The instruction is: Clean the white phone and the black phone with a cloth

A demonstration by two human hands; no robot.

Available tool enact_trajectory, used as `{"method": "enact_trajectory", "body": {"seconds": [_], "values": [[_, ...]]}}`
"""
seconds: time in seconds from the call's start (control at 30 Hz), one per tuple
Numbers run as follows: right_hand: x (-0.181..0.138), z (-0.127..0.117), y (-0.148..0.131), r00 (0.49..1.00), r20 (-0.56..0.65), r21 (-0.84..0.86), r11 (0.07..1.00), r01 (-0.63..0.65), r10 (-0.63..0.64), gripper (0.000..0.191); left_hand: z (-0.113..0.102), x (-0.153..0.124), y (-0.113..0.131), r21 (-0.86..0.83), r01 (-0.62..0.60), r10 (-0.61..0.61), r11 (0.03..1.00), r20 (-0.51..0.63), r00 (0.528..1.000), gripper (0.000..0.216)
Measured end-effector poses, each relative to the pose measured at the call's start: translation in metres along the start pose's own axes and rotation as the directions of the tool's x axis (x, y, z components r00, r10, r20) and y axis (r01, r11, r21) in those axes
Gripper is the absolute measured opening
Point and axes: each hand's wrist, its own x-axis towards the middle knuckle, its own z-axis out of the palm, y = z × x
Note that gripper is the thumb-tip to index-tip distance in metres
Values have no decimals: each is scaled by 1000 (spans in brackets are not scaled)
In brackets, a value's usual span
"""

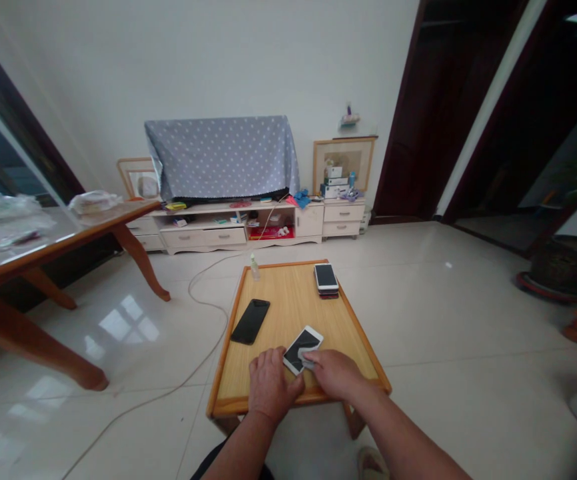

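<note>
A white smartphone (309, 338) with a dark screen lies aslant near the front edge of a small wooden table (288, 293). My left hand (271, 387) steadies it, fingers along its left side and thumb at its lower corner. Pinched in my right hand (337, 373) is a small pale grey cloth (306, 356), pressed on the phone's screen. Left of these lies a black smartphone (251, 321), apart from both hands. A stack of phones (326, 280), a white-framed one on top, sits at the far right of the tabletop.
A small clear bottle (254, 268) stands at the table's far left corner. A cable (193, 373) runs over the tiled floor on the left. Beyond are a white TV cabinet (203, 237) and, at left, a larger table (93, 225) with plastic bags.
</note>
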Motion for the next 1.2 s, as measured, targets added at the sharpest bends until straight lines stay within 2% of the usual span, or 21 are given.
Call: {"method": "enact_trajectory", "body": {"seconds": [0.1,0.33,0.4,0.53,0.6,0.8,0.87,1.03,1.1,1.2], "values": [[-11,5,-9,998,32,-14,999,49,-49,40,0,0,0,-2,2,-2,1000,11,1000,48],[4,-17,17,987,-43,-73,985,-158,155,44,-7,1,11,24,29,-29,999,2,1000,48],[0,-12,12,991,-33,-85,987,-133,131,43,-8,1,13,33,37,-37,999,2,999,47],[-18,4,-7,1000,17,-68,998,15,-14,40,-6,0,11,34,31,-31,999,6,1000,45],[-20,4,-8,999,29,-57,998,25,-23,39,-6,0,9,28,21,-21,999,9,1000,45],[-1,-18,13,985,-53,-67,983,-168,165,47,-6,1,10,39,30,-31,999,11,999,47],[-3,-13,9,990,-50,-65,988,-137,134,45,-5,1,8,37,28,-29,999,16,999,47],[-14,6,-9,999,29,-45,998,34,-32,41,-2,1,4,12,18,-18,1000,37,999,47],[-11,4,-6,1000,12,-37,999,4,-4,43,-3,1,4,16,24,-25,1000,32,999,47],[2,-7,9,992,-55,-45,993,-113,110,46,-6,1,6,18,27,-27,999,22,999,45]]}}
